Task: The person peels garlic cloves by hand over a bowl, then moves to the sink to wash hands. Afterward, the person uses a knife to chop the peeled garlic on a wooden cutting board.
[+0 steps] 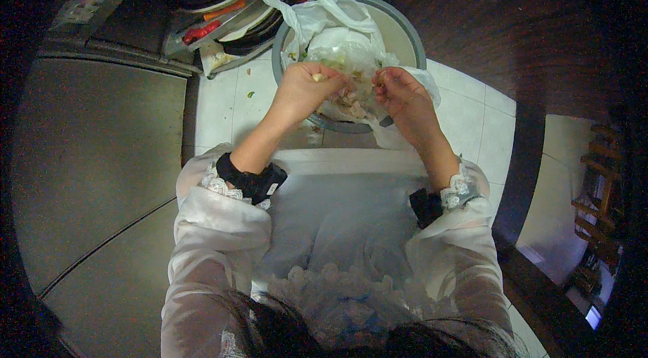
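My left hand [305,88] is curled around a small pale piece [319,77], which looks like a peeled garlic clove. Its thumb and fingertips are pinched together at the right. Close by, my right hand [407,99] has its thumb and fingers drawn together; whether a small scrap is between them is too blurred to tell. Both hands are above a round grey-rimmed bin [420,49]. A white plastic bag [349,13] lies bunched inside it, its handle loop rising at the back. Pale and brownish scraps [352,104] lie in the bag, below and between my hands.
At left stands a large metallic-looking cabinet or appliance [101,155]. Behind it, a rack holds pan-like items [253,28], with red [201,32] and orange [225,9] objects. Bits of green scrap [250,94] dot the white tiled floor [217,115]. A dark wood-like surface [496,28] is at right.
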A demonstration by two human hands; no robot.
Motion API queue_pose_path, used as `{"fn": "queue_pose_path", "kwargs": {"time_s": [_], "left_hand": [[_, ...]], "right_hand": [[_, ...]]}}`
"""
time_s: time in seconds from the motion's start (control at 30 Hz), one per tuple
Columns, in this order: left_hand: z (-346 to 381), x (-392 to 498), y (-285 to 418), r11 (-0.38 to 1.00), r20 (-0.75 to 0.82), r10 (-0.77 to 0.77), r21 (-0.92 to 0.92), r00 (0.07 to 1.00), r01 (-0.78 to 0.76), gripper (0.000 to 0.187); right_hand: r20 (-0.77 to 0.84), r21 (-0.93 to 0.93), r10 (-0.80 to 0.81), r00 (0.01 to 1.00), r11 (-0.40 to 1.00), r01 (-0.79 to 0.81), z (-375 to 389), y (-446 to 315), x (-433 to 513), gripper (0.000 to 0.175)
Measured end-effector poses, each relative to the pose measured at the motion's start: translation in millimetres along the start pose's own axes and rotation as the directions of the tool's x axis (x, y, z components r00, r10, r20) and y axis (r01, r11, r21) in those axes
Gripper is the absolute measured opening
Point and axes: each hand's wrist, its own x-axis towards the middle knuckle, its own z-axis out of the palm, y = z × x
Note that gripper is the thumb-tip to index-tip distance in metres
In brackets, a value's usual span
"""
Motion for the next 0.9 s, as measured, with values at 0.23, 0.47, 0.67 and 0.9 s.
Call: {"fn": "queue_pose_path", "kwargs": {"time_s": [0.23,0.47,0.67,0.9], "left_hand": [[9.4,0.3,-12.2,0.977,0.001,0.117,0.178,0.993,-0.115,0.019],[13.8,-8.9,-4.4,0.890,0.090,0.260,0.365,0.961,-0.275,0.018],[12.2,-10.9,-2.1,0.783,0.174,0.397,0.448,0.901,-0.431,0.015],[19.1,-18.2,-3.7,0.705,0.126,0.513,0.504,0.849,-0.500,0.009]], "right_hand": [[0.033,0.029,0.108,0.994,0.994,-0.109,-0.6,3.7,0.3,0.017],[0.005,-0.065,0.133,0.991,0.989,-0.132,2.3,5.7,-2.7,0.017],[-0.017,-0.209,0.046,0.999,0.977,-0.049,7.2,9.6,-4.4,0.014],[-0.037,-0.225,-0.025,0.999,0.974,0.016,13.5,14.1,-9.5,0.013]]}}
